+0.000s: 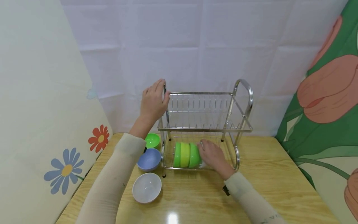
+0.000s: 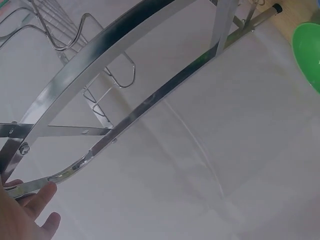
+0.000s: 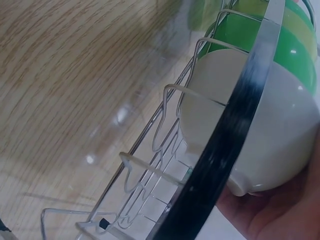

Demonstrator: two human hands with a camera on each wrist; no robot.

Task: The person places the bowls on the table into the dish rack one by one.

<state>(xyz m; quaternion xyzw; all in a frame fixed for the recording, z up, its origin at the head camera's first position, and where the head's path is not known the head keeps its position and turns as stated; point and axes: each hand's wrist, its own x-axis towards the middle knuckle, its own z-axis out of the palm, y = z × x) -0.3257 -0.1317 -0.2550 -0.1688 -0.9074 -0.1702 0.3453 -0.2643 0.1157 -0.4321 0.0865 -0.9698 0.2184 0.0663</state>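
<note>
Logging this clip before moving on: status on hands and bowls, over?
Left hand gripping rack. Right hand holding white bowl beside green bowl, lower tier. Upper tier overhead, may limit lifting.

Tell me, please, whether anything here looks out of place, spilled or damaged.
Nothing stands out: the dish rack stands upright, the green and yellow bowls sit on edge in it, the right hand holds a white bowl beside them, and no spill or damage shows.

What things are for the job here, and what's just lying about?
Part of the job:
metal rack, gripped by the left hand
white bowl, held by the right hand
green bowls and yellow bowl in it
probably loose green bowl, blue bowl, pale bowl

Just there:
table
creased backdrop
flowery panels
</note>
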